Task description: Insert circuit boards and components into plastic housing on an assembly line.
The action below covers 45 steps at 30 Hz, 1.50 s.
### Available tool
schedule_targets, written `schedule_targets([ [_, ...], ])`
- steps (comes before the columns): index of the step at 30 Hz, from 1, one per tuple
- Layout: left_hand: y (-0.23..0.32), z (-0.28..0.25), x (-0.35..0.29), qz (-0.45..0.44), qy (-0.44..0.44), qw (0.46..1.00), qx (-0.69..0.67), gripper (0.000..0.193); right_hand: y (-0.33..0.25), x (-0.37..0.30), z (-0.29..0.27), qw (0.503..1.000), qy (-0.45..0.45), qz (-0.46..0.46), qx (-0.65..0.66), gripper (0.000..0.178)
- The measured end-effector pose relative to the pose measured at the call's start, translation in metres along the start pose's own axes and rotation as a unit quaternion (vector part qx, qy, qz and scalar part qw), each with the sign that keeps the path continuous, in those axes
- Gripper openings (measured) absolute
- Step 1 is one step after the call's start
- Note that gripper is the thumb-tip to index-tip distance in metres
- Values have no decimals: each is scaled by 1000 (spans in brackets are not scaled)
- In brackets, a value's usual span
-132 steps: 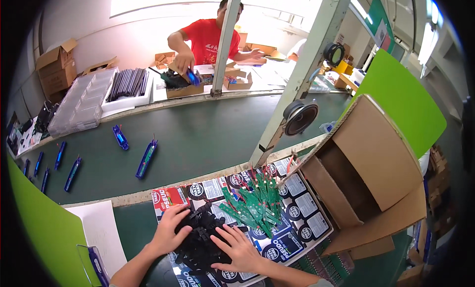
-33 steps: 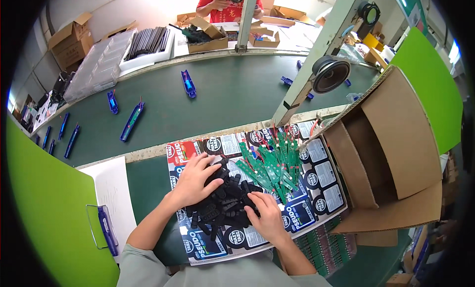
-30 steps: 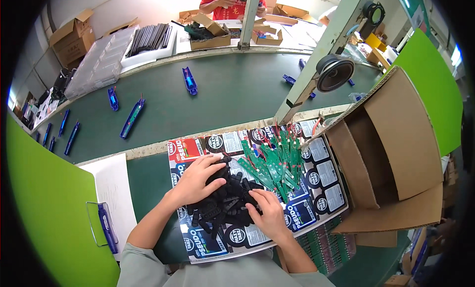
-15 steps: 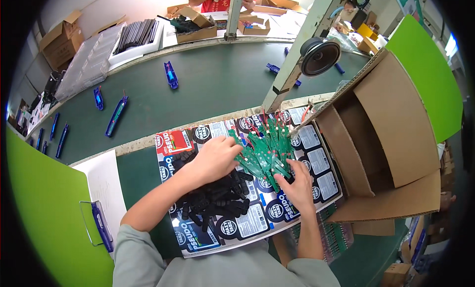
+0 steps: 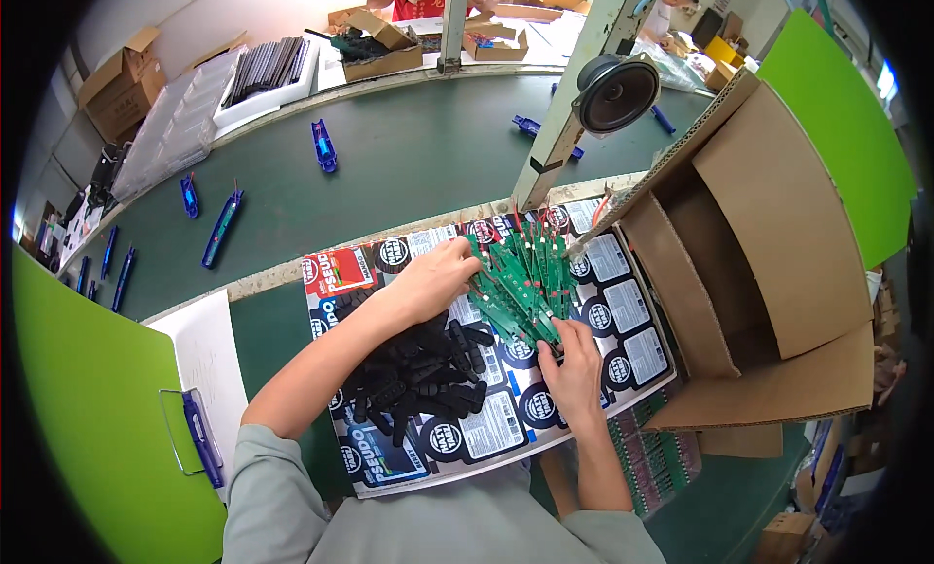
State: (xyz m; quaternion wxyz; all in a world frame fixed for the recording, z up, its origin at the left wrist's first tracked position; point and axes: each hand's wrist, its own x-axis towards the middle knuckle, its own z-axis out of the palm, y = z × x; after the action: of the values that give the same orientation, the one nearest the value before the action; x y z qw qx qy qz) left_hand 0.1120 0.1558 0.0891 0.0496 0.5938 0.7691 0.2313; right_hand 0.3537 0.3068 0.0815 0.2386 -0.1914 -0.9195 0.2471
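Observation:
Slim green circuit boards (image 5: 516,287) with thin red wires lie fanned out in a pile on a printed sheet (image 5: 496,428). At the pile's upper left edge is my left hand (image 5: 443,277), its fingers curled together; what they pinch, if anything, is hidden. My right hand (image 5: 574,369) has thumb and fingers closed around the near ends of some boards. Below my left forearm sits a heap of small black plastic parts (image 5: 418,374).
Beyond the sheet runs a green conveyor belt (image 5: 409,126) carrying several blue casings (image 5: 323,145). An open cardboard box (image 5: 769,243) stands at the right, near a post with a round speaker (image 5: 618,94). A clipboard (image 5: 117,408) lies left. Another person (image 5: 418,1) works across the belt.
My right hand has closed from a spread pose onto the near ends of the boards. My left hand has shifted slightly upward along the pile's edge. The view has shifted slightly.

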Motion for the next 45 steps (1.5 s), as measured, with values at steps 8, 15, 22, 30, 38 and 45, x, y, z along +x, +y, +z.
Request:
schedule_targets([
  [8, -2, 11, -2, -25, 92, 994, 57, 41, -3, 6, 11, 999, 48, -15, 16, 21],
  [15, 8, 20, -3, -144, 86, 986, -4, 40, -15, 12, 18, 994, 73, 3, 84, 16],
  [22, 16, 18, 4, -200, 56, 930, -303, 49, -26, 4, 20, 980, 33, 49, 190, 18],
  [30, 38, 12, 5, -348, 57, 727, -590, 74, 13, 42, 2, 997, 52, 35, 39, 43],
  [38, 45, 11, 7, -336, 25, 718, -609, 69, 17, 58, 19, 996, 37, -11, -79, 46],
  [45, 6, 9, -5, -256, 14, 868, -425, 56, -16, 70, 20, 998, 8, -55, -42, 29],
])
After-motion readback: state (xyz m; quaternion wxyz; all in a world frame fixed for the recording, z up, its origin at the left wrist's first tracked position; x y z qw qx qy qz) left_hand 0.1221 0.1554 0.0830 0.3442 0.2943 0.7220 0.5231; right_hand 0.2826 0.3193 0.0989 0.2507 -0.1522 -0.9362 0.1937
